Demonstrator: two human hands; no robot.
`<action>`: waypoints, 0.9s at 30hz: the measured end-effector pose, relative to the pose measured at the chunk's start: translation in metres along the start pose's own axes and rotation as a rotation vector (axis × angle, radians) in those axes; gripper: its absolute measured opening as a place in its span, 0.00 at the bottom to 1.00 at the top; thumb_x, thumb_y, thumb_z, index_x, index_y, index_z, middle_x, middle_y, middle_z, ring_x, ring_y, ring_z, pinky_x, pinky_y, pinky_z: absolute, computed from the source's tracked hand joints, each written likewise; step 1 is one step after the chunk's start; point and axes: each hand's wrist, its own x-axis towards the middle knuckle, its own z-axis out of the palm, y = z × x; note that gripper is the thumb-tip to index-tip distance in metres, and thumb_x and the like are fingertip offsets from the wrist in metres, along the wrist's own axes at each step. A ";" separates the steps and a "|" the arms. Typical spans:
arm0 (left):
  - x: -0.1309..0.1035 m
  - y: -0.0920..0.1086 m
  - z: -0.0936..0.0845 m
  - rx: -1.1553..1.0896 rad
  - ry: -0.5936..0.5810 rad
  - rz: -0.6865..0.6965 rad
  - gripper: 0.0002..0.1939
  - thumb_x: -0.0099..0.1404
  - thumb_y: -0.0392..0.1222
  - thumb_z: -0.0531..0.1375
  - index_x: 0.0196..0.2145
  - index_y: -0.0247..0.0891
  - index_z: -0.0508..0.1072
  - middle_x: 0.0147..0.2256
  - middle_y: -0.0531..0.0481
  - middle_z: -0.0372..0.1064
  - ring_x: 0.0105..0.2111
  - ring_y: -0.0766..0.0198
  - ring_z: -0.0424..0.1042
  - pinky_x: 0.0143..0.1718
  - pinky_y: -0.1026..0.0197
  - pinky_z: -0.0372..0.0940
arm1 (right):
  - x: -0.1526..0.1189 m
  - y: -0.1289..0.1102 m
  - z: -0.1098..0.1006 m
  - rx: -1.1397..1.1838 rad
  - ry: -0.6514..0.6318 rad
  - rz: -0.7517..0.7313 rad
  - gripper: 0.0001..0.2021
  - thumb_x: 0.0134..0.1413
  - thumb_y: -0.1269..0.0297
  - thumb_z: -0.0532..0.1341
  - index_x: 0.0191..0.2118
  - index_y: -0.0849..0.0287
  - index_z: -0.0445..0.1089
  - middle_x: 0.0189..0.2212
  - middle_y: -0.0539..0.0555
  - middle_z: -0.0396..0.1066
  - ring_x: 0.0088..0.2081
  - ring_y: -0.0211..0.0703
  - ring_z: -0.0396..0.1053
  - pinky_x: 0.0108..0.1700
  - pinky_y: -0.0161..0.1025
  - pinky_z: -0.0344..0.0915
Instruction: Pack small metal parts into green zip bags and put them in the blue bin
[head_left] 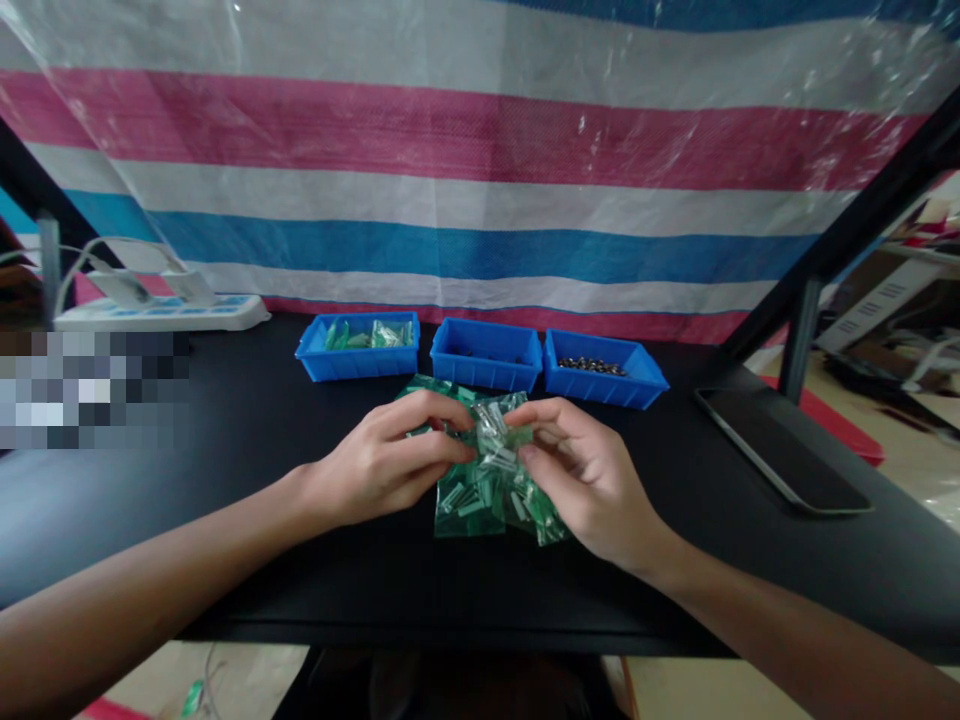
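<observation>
left hand [390, 450]: half-curled, touched clear bag [495, 430], grip unclear
right hand [581, 470]: curled, pinched it
clear bag: loose pinch could have dropped it toward surface [390, 590] near edge

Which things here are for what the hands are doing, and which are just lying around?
Seem to belong:
little see-through bag between the left hand and right hand
green bags underneath
left blue bin, holding bags
probably the middle blue bin and right blue bin

Probably just lying around:
phone
white power strip
</observation>
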 end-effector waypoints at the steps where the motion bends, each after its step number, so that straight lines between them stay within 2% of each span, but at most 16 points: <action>1: 0.000 0.000 0.001 -0.009 -0.006 -0.001 0.08 0.61 0.29 0.53 0.35 0.38 0.68 0.39 0.46 0.65 0.38 0.64 0.68 0.37 0.63 0.66 | 0.000 0.001 0.000 -0.013 0.006 -0.015 0.07 0.52 0.71 0.55 0.39 0.59 0.64 0.30 0.51 0.68 0.30 0.36 0.67 0.30 0.34 0.62; 7: -0.002 -0.001 0.005 -0.040 0.009 -0.020 0.08 0.60 0.27 0.54 0.35 0.37 0.68 0.40 0.46 0.64 0.41 0.64 0.67 0.40 0.63 0.66 | 0.003 0.005 -0.002 -0.113 0.025 -0.055 0.06 0.55 0.70 0.53 0.39 0.59 0.64 0.29 0.51 0.69 0.28 0.36 0.67 0.27 0.33 0.60; 11: 0.000 -0.002 0.004 -0.039 0.040 0.000 0.08 0.60 0.27 0.54 0.35 0.37 0.68 0.39 0.45 0.64 0.40 0.64 0.67 0.40 0.62 0.66 | 0.003 0.007 -0.003 -0.101 0.012 -0.062 0.07 0.55 0.72 0.53 0.40 0.60 0.63 0.28 0.51 0.69 0.27 0.35 0.66 0.26 0.33 0.59; 18: 0.002 -0.003 0.004 -0.045 0.053 -0.008 0.08 0.60 0.27 0.54 0.33 0.37 0.68 0.39 0.45 0.65 0.40 0.64 0.68 0.39 0.62 0.67 | 0.003 0.007 -0.003 0.059 -0.040 -0.033 0.10 0.50 0.75 0.54 0.40 0.61 0.62 0.32 0.53 0.67 0.33 0.38 0.67 0.33 0.35 0.62; 27: -0.001 -0.004 0.007 -0.044 0.103 -0.005 0.10 0.59 0.25 0.55 0.34 0.37 0.67 0.40 0.46 0.64 0.41 0.64 0.67 0.40 0.61 0.67 | 0.004 0.006 0.000 0.293 0.027 0.009 0.11 0.48 0.76 0.57 0.39 0.57 0.60 0.28 0.47 0.62 0.30 0.33 0.63 0.31 0.32 0.61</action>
